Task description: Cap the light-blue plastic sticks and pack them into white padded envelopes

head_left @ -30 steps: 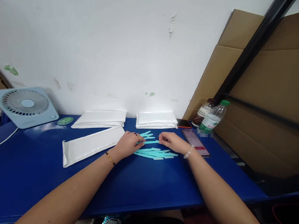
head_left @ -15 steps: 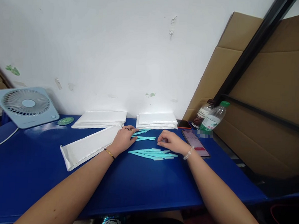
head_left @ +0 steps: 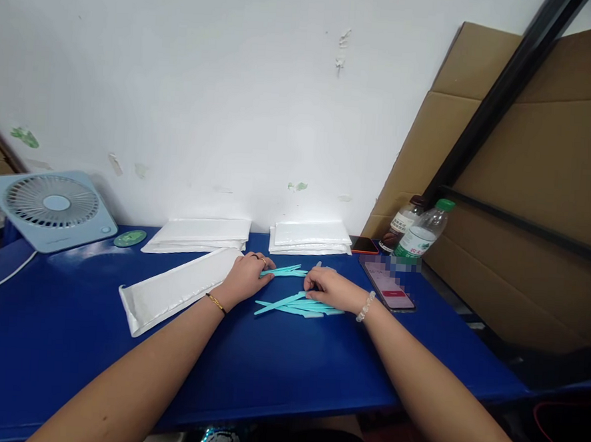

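Note:
My left hand [head_left: 248, 275] is closed on the handle ends of a few turquoise eyebrow razors [head_left: 287, 271], whose other ends point right. It rests beside the near end of a long white padded packet [head_left: 181, 289]. My right hand [head_left: 329, 288] is closed with its fingertips on a slanted turquoise eyebrow razor [head_left: 278, 304]. That razor crosses over a fanned pile of similar razors [head_left: 315, 308] on the blue table. A pale tip shows behind the right hand's knuckles; what it belongs to is partly hidden.
Two stacks of white packets [head_left: 199, 234] [head_left: 310, 237] lie against the wall. A light blue fan [head_left: 56, 206] and a green disc [head_left: 129, 239] are at left. A lit phone [head_left: 391, 287], a second phone [head_left: 364, 245] and two bottles [head_left: 421, 232] stand or lie at right.
My right hand has moved slightly down and left onto the pile, where a razor now lies slanted. The razors at my left hand have come closer together.

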A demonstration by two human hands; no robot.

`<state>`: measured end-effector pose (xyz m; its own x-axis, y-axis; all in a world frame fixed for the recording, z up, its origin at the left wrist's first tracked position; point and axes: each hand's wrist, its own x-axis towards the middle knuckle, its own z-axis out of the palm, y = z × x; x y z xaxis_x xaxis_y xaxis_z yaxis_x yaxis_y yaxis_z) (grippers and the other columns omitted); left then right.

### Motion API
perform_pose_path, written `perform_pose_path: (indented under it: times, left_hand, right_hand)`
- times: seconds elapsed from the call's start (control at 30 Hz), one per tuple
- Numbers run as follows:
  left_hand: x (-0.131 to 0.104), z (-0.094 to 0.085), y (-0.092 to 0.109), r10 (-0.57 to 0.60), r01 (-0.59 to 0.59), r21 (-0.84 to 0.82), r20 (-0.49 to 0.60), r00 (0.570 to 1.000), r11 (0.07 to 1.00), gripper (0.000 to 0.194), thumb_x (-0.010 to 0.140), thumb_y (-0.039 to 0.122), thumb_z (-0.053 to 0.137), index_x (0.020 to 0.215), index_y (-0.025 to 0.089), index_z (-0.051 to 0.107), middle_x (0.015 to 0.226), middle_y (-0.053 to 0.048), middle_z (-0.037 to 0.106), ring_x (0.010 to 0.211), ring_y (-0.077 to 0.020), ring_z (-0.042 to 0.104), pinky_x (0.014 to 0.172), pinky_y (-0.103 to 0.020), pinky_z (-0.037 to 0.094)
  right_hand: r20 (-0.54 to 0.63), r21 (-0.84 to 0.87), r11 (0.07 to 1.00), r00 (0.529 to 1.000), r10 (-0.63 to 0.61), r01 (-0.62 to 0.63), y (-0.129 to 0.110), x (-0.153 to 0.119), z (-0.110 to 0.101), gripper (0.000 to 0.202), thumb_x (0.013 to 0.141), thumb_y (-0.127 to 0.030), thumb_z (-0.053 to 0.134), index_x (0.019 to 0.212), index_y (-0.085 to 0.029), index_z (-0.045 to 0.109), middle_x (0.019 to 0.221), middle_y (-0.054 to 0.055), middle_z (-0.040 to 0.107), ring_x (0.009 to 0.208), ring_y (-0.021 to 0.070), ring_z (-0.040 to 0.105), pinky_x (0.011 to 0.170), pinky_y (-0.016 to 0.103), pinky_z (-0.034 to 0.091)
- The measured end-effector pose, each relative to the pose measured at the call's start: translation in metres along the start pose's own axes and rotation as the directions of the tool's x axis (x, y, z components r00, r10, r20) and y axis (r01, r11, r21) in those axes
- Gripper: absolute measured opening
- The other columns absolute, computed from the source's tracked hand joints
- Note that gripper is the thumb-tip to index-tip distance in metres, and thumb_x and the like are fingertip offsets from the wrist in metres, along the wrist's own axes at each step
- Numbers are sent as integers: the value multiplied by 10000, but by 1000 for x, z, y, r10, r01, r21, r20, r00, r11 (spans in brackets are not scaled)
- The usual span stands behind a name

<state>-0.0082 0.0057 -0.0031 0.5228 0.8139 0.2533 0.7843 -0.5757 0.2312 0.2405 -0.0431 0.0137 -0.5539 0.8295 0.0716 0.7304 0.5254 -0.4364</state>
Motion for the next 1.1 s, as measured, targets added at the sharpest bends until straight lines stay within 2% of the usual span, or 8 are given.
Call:
perform_pose_path:
  times: [0.13,0.23,0.33,0.57,0.7,0.8,0.93,1.1]
  left_hand:
    - [-5,-7,9,29,-32,-70,-42,999,997,333,875,428,488,1101,227,628,1093,-65,645,1053,-246,542,877,-375,408]
    - [-8,-8,20,152,-147,-113,37,988,983,331,876,479,479,1002,234,663,973,-38,681,953,-216,581,821,-333,414]
    - [-9,-8,28,219,-210,-89,104,970,974,220,879,380,507,865,241,676,834,-7,692,851,-192,600,782,-320,397]
    - [-2,-8,23,92,-90,27,-69,993,996,213,884,276,480,809,222,671,859,-40,692,902,-223,560,788,-359,391]
    - [0,-3,8,55,-57,-22,-91,994,998,228,869,268,503,1030,229,661,1053,-38,667,968,-220,571,842,-355,434]
    - [1,2,2,97,-101,-76,-46,994,992,311,883,256,476,1155,229,624,1152,-40,637,1001,-208,580,852,-332,465]
    - [2,7,0,126,-125,-78,5,992,989,281,895,228,443,1030,222,689,1081,-38,673,1016,-218,569,879,-339,465]
    - [0,-1,10,110,-116,-76,-82,991,990,326,914,343,452,1165,235,630,1162,-60,634,1076,-231,540,912,-362,446]
  right_hand:
    - [0,34,999,1000,20,-20,0,1,3,96,807,-140,597,898,-172,593,786,4,590,689,120,522,634,227,378]
    - [-6,21,1000,1000,4,-4,-2,3,7,88,819,-131,582,897,-166,603,798,15,596,696,123,526,647,230,382]
    - [-48,-8,1000,999,-16,16,-3,4,8,39,844,-168,568,839,-165,607,818,30,593,703,130,522,658,244,387]
    - [-215,-13,998,975,62,-66,16,2,-6,92,840,-155,545,859,-171,634,867,49,621,761,147,556,693,254,416]
    - [-247,-7,980,950,189,-197,32,-5,-20,109,808,-137,562,848,-159,661,872,58,652,761,155,573,706,267,425]
    - [-150,71,985,974,168,-158,32,-15,-31,104,811,-213,591,854,-162,672,850,49,650,736,152,566,677,264,428]
    - [90,165,981,992,84,-98,27,-23,-35,165,746,-296,689,839,-160,680,839,37,604,700,136,543,606,237,423]
    - [136,86,995,990,38,-50,22,-17,-24,96,771,-247,651,794,-154,642,810,24,560,659,115,502,576,220,392]
